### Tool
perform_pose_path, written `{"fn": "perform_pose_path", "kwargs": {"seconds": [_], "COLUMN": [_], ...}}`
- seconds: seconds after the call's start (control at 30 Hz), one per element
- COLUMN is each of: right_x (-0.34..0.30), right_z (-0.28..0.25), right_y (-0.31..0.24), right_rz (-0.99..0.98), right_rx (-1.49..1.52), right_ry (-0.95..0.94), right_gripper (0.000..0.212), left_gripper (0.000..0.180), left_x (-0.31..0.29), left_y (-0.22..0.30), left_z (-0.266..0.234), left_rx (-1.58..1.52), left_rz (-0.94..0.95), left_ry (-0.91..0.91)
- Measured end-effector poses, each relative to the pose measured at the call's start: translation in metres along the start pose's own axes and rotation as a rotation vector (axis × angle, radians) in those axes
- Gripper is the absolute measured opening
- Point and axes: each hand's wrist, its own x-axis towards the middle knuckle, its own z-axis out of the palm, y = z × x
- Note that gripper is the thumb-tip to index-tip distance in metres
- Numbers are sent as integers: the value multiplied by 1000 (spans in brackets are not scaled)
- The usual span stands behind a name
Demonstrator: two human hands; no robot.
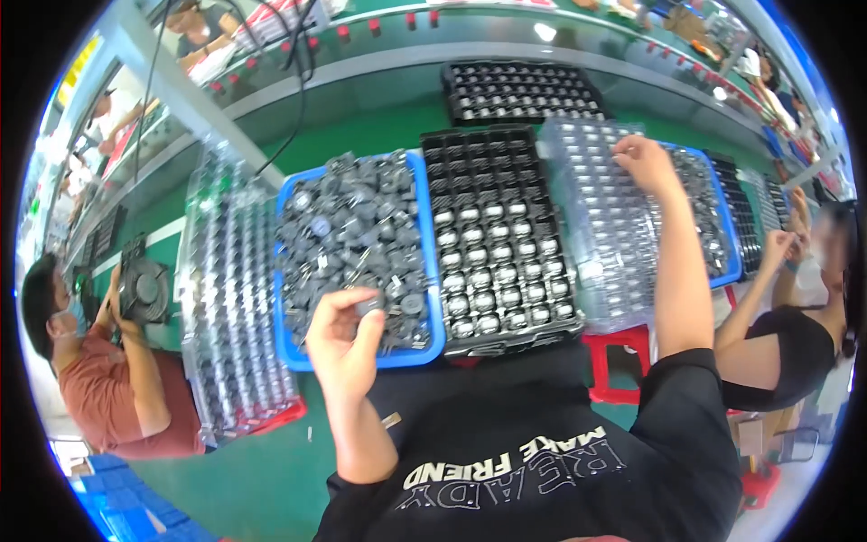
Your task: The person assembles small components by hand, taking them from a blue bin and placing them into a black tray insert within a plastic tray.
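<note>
Brick-red cloth at 9 o'clock is the shirt of a co-worker (135, 397), hands at a dark round device (146, 287). Next inward, also at 9, is a clear tray (194, 262) with rows of pockets. Then, toward 10 from centre, comes a blue bin (432, 298) heaped with small grey parts (348, 217). Over its near edge, at 8 o'clock, the wearer's left hand (343, 341) pinches a dark piece (370, 307) between thumb and fingertips, a light hold that seems to suit something so small.

Just off centre, toward 2, lies a black tray (479, 167); shiny silver pieces (492, 266) fill its near rows. It sits between the two well-separated hands, probably for reach from either side. At 2 o'clock the right hand (646, 164) is over a clear stack (591, 307), thumb and fingers drawn together. Beyond, toward 3, is a second bin (724, 217), perhaps set there to keep supplies close. Near 4 is another person (777, 352).

Whether the right fingertips grip anything, or touch the stack, I cannot tell. Fingers hide much of the dark piece, so its shape is unclear. The right arm (686, 280) partly covers the second bin. Glare blurs the clear plastic.
</note>
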Motion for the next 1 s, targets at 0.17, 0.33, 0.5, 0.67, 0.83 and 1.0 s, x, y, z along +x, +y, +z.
{"fn": "perform_pose_path", "kwargs": {"seconds": [0.17, 0.33, 0.5, 0.67, 0.83, 1.0], "right_x": [6, -40, -136, -209, -229, -230], "right_z": [2, -24, -13, 26, 57, 60], "right_y": [17, -87, -160, -205, -216, -218], "right_rz": [-105, -116, -333, -317, -278, -249], "right_rx": [-51, 286, 650, 1046, 1164, 1204], "right_ry": [20, 6, -53, -230, -259, -190], "right_gripper": [15, 15, 16, 26, 26, 29], "left_gripper": [20, 34, 31, 39, 41, 28], "left_x": [5, 9, 16, 13, 4, -4], "left_y": [5, 5, 7, 6, 17, 1], "left_z": [12, 29, 50, 49, 45, 48], "left_rx": [-457, -561, -639, -748, -862, -705], "left_rz": [-164, -169, -284, -377, -398, -204], "left_ry": [-127, -159, -173, -234, -221, -258]}}
